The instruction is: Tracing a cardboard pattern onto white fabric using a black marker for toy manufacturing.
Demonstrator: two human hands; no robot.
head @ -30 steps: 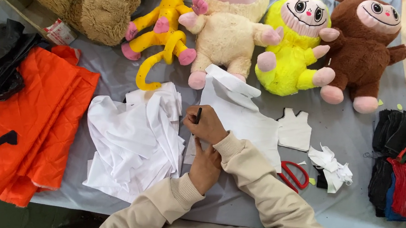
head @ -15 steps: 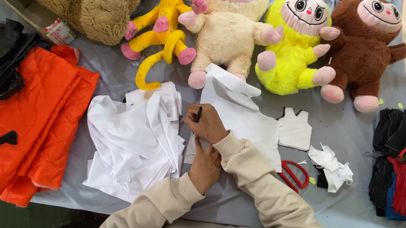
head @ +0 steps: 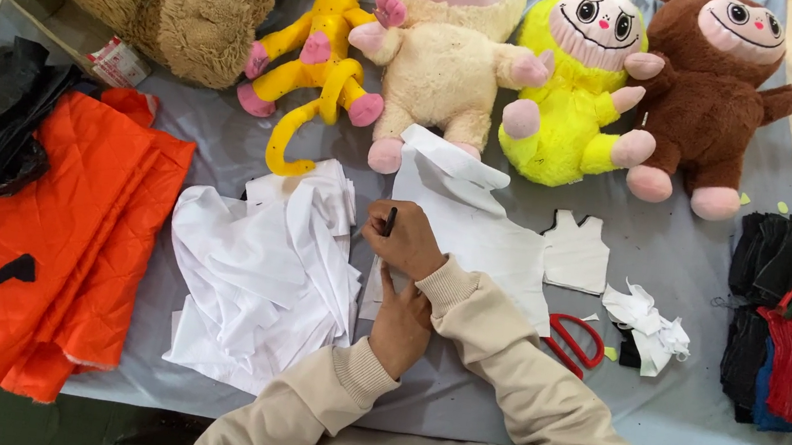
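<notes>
Head view shows the right hand (head: 406,240) gripping a black pen (head: 390,220), tracing on flat white fabric (head: 487,242) that the flattened left hand (head: 400,323) pins; steadiness matters next.

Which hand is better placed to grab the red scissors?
Probably the right hand. The red scissors lie beside the right sleeve, on that side of the table. It holds a dark pen though, so that would need putting down. The left hand presses the white fabric flat.

Right hand (head: 406,241) curled above flat left hand (head: 400,323)
</notes>
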